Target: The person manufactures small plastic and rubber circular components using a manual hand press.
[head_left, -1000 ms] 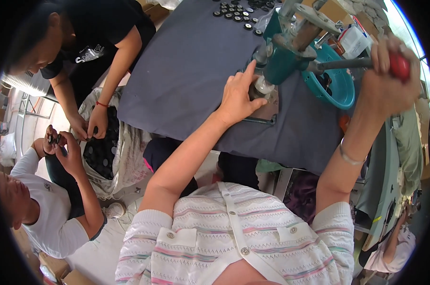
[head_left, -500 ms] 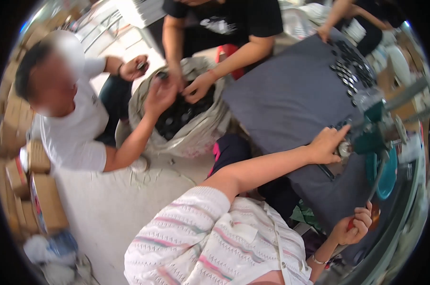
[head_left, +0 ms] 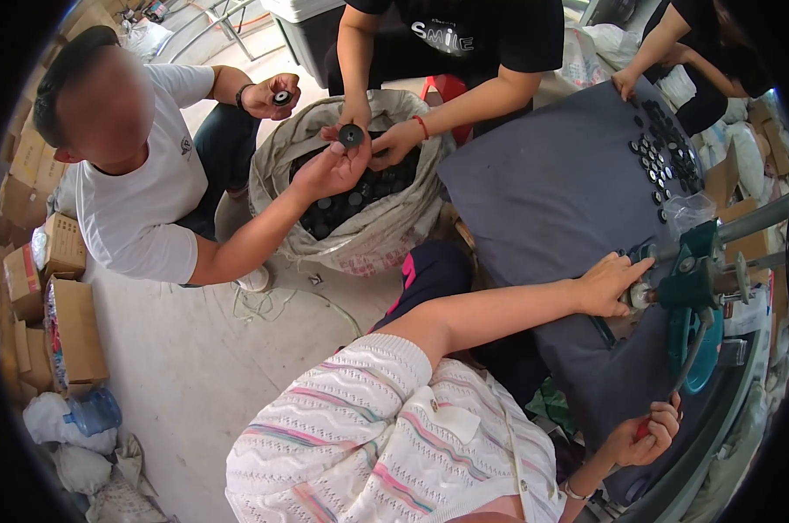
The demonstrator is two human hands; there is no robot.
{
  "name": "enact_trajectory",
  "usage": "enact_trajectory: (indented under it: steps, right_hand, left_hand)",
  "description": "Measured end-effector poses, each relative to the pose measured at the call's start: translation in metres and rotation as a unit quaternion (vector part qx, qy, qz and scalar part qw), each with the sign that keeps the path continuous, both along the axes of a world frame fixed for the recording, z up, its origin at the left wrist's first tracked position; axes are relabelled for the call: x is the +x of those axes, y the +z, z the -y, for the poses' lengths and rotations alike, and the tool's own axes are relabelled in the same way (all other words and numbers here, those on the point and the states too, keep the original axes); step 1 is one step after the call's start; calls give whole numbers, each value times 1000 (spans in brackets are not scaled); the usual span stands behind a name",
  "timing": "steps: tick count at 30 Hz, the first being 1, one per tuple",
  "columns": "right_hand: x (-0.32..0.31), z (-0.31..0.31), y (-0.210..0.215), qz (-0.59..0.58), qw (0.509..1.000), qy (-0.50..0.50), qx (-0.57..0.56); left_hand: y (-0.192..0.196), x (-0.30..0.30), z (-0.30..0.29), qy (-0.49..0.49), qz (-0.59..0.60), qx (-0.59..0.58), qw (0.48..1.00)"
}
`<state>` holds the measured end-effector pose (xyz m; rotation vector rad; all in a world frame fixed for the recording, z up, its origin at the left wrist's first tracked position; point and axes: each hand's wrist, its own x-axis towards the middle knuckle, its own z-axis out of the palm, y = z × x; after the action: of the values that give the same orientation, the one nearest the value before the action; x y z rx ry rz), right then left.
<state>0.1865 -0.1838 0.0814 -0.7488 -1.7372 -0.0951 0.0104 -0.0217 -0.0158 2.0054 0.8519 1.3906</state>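
My right hand (head_left: pixel 646 436) is closed around the red handle at the lower end of a metal lever (head_left: pixel 694 353). The lever runs up to a green hand press (head_left: pixel 686 279) at the right of the cloth-covered table. My left hand (head_left: pixel 605 286) reaches across to the press, its index finger stretched out and its thumb apart, near the round metal end (head_left: pixel 642 295). Small dark parts (head_left: pixel 643 253) lie right by its fingertips. Whether those fingertips touch a part under the press is too small to tell.
Round black-and-silver parts (head_left: pixel 656 166) lie on the grey cloth (head_left: pixel 534 183). A teal basin (head_left: pixel 704 357) sits beside the press. Co-workers handle black round pieces over a large woven sack (head_left: pixel 360 248). Cardboard boxes (head_left: pixel 81 331) and a water jug (head_left: pixel 92 413) stand at left.
The whole view has shifted slightly. The co-worker in white has turned a black disc face-on over the sack. My hands keep their places at the press and the lever.
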Motion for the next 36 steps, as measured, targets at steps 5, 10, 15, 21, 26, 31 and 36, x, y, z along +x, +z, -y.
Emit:
enact_trajectory:
  steps: [5,10,15,21,26,31,36]
  right_hand:
    - [2,-2,-3,-11,1000,2,4]
    - [3,-5,-6,-13,1000,6,10]
    - [-5,-8,-4,-19,1000,3,18]
    - [-26,-6,14,36,992,14,118]
    - [-26,-12,13,9,987,29,157]
    - [1,-6,-1,49,996,-1,75]
    - [1,-8,-6,3,999,36,39]
  left_hand:
    - [0,0,-2,7,-3,10,1000]
    - [0,-2,-4,9,-7,10,1000]
    - [-2,-8,-5,44,-29,42,998]
    - [-10,1,-1,-6,21,38,999]
    - [-5,0,2,2,5,16,1000]
    - [-4,1,-3,15,-6,24,1000]
    - [-3,-3,-1,16,11,14,1000]
